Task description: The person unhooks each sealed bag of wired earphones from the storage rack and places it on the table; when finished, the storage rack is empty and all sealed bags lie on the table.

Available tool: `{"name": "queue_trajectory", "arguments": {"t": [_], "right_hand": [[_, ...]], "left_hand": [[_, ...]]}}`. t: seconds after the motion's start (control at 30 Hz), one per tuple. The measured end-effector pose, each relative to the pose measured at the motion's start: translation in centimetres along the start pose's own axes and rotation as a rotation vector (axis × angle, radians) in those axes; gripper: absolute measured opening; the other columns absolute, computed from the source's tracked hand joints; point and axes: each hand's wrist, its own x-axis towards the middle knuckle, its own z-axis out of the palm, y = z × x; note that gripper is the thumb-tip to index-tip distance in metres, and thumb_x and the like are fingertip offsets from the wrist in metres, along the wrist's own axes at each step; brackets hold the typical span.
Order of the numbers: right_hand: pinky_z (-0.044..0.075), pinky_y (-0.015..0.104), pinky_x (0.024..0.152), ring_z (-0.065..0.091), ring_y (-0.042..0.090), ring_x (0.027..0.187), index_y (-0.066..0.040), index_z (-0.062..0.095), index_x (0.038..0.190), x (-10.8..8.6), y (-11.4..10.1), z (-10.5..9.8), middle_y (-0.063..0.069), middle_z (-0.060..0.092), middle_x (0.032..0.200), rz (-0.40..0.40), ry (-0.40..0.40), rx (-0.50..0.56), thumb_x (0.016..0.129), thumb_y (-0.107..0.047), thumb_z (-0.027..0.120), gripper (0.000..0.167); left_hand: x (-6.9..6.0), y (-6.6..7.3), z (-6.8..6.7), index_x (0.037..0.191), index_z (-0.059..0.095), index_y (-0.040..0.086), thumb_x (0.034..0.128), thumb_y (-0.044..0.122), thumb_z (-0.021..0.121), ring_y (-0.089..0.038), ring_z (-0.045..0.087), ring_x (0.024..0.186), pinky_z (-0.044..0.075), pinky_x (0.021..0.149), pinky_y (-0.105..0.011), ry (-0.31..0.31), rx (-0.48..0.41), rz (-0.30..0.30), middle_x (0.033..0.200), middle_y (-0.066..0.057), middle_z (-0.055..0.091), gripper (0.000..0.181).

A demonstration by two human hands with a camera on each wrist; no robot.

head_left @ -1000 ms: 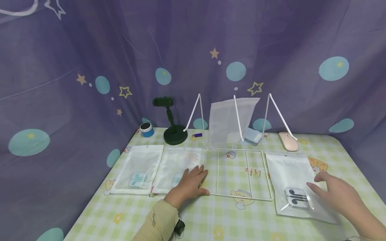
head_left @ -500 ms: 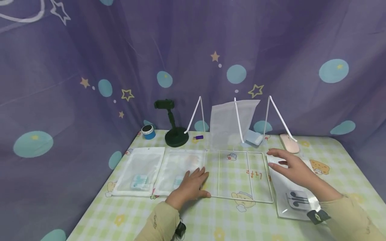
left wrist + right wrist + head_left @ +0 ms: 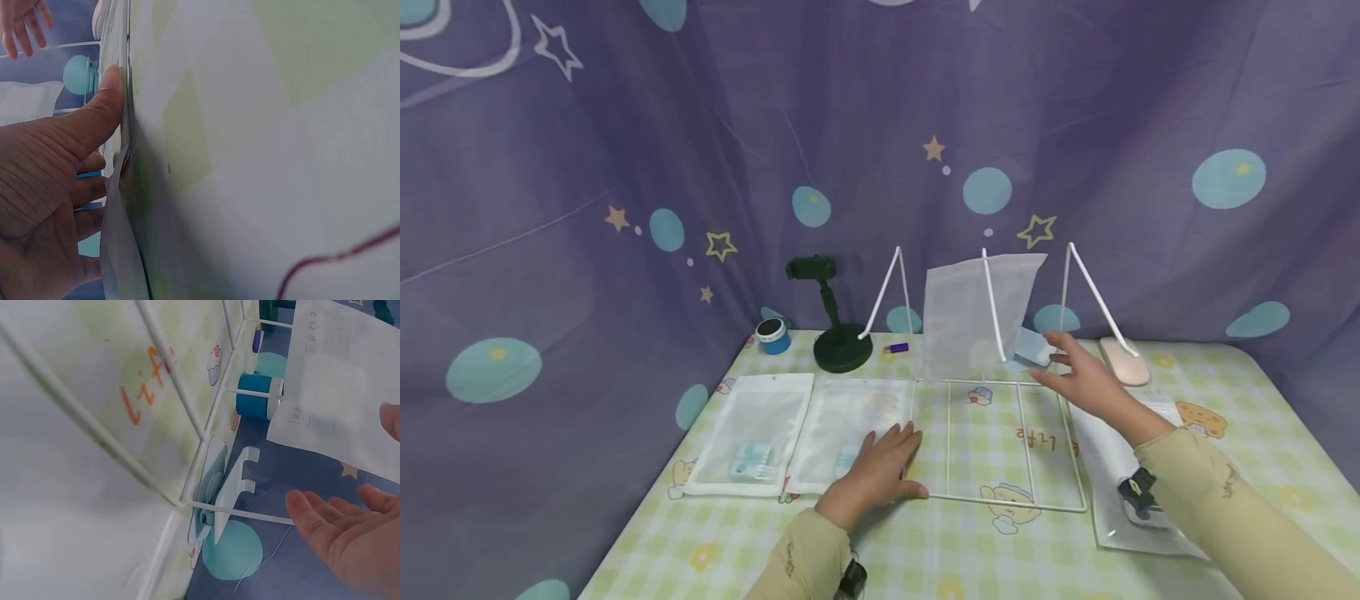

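My left hand [image 3: 880,471] rests with spread fingers on a clear-fronted zip bag [image 3: 823,433] and the near left corner of a white wire rack [image 3: 1060,508]. In the left wrist view, its thumb [image 3: 103,115] lies along the rack's wire. My right hand [image 3: 1086,379], fingers loosely bent and holding nothing, hovers over the rack's back right corner. Close to its fingertips is a light-blue folding stand [image 3: 1032,347]. A white zip bag [image 3: 955,312] hangs on the rack's middle prong, with printed text showing in the right wrist view. Beneath my right forearm lies another zip bag [image 3: 1108,467], holding earphones.
A further zip bag [image 3: 748,429] with a teal-patterned item lies at left. Behind stand a blue jar [image 3: 773,340], a dark green phone holder [image 3: 842,350] and a purple USB stick [image 3: 897,348]. A pink mouse [image 3: 1126,364] sits under the right prong.
My right hand has moved from the earphone bag at the right, forward and left to the rack's back corner. The left hand keeps its place.
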Motion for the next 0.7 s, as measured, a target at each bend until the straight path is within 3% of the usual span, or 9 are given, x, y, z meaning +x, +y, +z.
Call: {"name": "queue_trajectory", "arguments": {"t": [0.43,0.7], "right_hand": [[0.037,0.059,0.103,0.029,0.051,0.136,0.002,0.001,0.154,3.6,-1.4,1.2,0.034,0.012,0.155,0.074,-0.014,0.162,0.093,-0.027,0.067,0.095],[0.029,0.060,0.108,0.025,0.056,0.135,0.003,-0.003,0.154,4.9,-1.6,1.9,0.037,0.013,0.153,0.011,0.011,0.264,0.091,-0.012,0.068,0.096]], "left_hand": [[-0.2,0.0,-0.1,0.149,0.039,0.009,0.0794,0.054,0.073,-0.031,0.028,0.143,0.022,0.111,-0.059,0.014,0.007,0.003,0.157,-0.012,0.031,0.090],[-0.2,0.1,-0.1,0.149,0.039,0.009,0.0795,0.053,0.073,-0.031,0.027,0.144,0.021,0.112,-0.059,0.011,0.003,0.003,0.157,-0.012,0.031,0.090]]}}
